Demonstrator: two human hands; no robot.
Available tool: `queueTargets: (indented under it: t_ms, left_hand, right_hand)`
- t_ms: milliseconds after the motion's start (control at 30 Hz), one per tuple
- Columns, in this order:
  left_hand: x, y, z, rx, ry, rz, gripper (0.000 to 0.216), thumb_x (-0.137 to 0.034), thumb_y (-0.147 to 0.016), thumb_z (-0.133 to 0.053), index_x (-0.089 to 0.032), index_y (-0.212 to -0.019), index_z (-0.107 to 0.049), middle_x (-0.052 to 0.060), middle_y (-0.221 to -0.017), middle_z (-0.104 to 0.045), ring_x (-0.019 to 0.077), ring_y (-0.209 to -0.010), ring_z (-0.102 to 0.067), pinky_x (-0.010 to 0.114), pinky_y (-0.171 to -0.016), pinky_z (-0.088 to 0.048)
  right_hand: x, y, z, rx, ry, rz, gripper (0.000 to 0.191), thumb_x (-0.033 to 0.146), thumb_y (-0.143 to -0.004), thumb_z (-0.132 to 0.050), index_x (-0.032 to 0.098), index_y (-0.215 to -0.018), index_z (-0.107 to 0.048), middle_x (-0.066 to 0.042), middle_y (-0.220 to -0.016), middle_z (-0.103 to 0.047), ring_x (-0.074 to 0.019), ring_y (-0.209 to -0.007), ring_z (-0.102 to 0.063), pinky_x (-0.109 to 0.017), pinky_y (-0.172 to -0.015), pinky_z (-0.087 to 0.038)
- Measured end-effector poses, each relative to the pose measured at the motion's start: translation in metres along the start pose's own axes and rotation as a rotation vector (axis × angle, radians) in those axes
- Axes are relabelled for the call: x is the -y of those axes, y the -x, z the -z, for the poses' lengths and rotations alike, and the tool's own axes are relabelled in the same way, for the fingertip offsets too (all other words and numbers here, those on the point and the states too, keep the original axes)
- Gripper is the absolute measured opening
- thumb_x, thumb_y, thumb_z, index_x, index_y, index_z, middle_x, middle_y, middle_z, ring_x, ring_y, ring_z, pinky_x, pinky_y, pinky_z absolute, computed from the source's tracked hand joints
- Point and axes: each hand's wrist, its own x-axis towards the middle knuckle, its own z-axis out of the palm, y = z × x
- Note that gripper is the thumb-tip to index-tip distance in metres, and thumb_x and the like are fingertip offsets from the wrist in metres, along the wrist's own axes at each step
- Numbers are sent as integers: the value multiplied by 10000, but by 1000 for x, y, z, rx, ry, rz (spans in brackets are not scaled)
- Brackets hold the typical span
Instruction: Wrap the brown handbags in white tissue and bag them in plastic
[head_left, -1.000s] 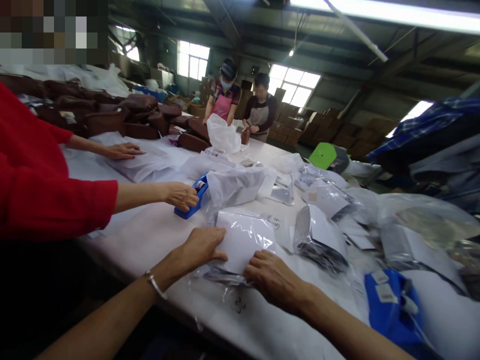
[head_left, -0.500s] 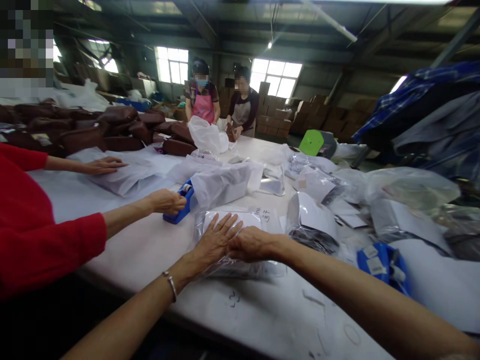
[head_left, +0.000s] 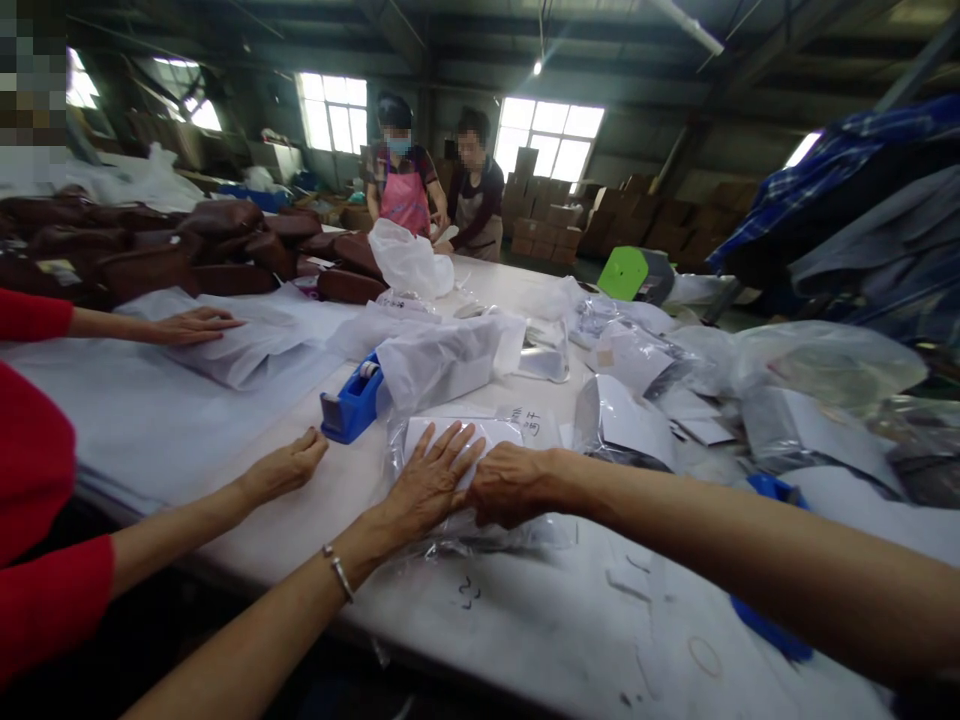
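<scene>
A clear plastic bag (head_left: 491, 430) with a white sheet inside lies flat on the table in front of me. Spread fingers of my left hand (head_left: 426, 485) press on top of it; a silver bracelet circles that wrist. My right hand (head_left: 514, 485) is closed like a fist against the bag, touching my left fingertips. What its fingers hold, if anything, is hidden. Just beyond the bag is a soft white wrapped bundle (head_left: 450, 360). A blue tape dispenser (head_left: 351, 402) stands to its left.
At left, a red-sleeved co-worker's hand (head_left: 289, 465) is pinched near the dispenser; the other hand (head_left: 199, 325) rests on white wrapping. Brown bags (head_left: 150, 270) are heaped behind. Filled plastic bags (head_left: 626, 415) and a second blue dispenser (head_left: 772, 625) lie right. Two people stand across the table.
The co-worker's near hand has drawn back from the tape dispenser toward the lower left. My right hand has shifted slightly right, its forearm now covering part of the second dispenser. My left hand stays on the bag.
</scene>
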Motion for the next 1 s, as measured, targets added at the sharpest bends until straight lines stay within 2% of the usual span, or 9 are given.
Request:
queueTargets:
  t_ms: [133, 267, 400, 467, 533, 633, 733, 867, 1000]
  left_hand:
    - [-1, 0, 0, 74, 28, 38, 642, -504, -966, -488, -224, -1516, -308, 106, -1563, -362, 304, -1464, -262, 545, -1196, -115]
    - [4, -2, 1, 137, 129, 57, 694, -517, -937, -539, -250, -1524, -282, 109, -1595, -293, 316, -1481, -217, 562, -1195, -116]
    - [16, -6, 13, 186, 289, 50, 650, -529, -966, -477, -243, -1519, -291, 126, -1586, -308, 314, -1479, -225, 579, -1187, -153]
    - [15, -5, 27, 140, 355, 54, 655, -573, -961, -446, -219, -1499, -329, 146, -1565, -341, 310, -1471, -247, 580, -1186, -172]
    - [4, 1, 43, 52, 371, 25, 695, -627, -915, -489, -201, -1456, -393, 160, -1544, -371, 320, -1467, -250, 587, -1190, -163]
    - [-26, 19, 59, 21, 336, -124, 814, -713, -753, -643, -201, -1367, -490, 154, -1475, -465, 347, -1427, -316, 577, -1190, -178]
    - [-54, 39, 53, 91, 258, -221, 625, -586, -758, -739, -214, -1235, -582, 107, -1424, -526, 311, -1354, -421, 506, -1166, -268]
    - [-66, 49, 39, 18, 181, -172, 38, -234, -892, -664, -215, -924, -658, 51, -1410, -538, 245, -1327, -446, 447, -1143, -293]
    - [-76, 49, 47, 117, 293, -141, 403, -506, -760, -775, -226, -1022, -649, 74, -1368, -559, 308, -1310, -440, 508, -1113, -300]
  right_hand:
    - [7, 9, 10, 10, -83, -39, 124, 250, -722, -784, 189, -633, -724, 13, -480, -593, -124, -438, -492, -258, -490, -355]
    - [23, 58, 8, -53, -225, -104, 242, 142, -667, -808, 248, -509, -657, 76, -392, -484, -76, -348, -309, -250, -436, -287]
    - [43, 105, -16, 306, -849, -195, 131, 270, -702, -763, 249, -597, -687, 95, -434, -518, -75, -359, -441, -200, -381, -296]
    - [46, 118, -34, 122, -1004, -347, 124, 330, -758, -709, 226, -692, -701, 71, -526, -582, -89, -459, -527, -189, -414, -337]
    - [45, 123, -58, -306, -927, -523, 172, 355, -835, -636, 210, -763, -694, 35, -646, -642, -113, -580, -577, -208, -506, -417]
    - [46, 121, -104, -681, -694, -623, 234, 341, -885, -585, 220, -1055, -691, -63, -1052, -704, -206, -963, -647, -330, -851, -522]
    - [59, 114, -152, -669, -546, -634, 561, 250, -783, -684, 232, -1332, -572, -121, -1404, -547, -290, -1290, -502, -465, -1087, -415]
    - [78, 107, -190, -624, -450, -618, 656, 195, -731, -713, 253, -1363, -550, -98, -1489, -474, -327, -1388, -397, -521, -1124, -382]
    - [80, 105, -199, -751, -304, -606, 630, 133, -736, -708, 253, -1338, -564, -99, -1445, -526, -340, -1347, -449, -535, -1079, -429]
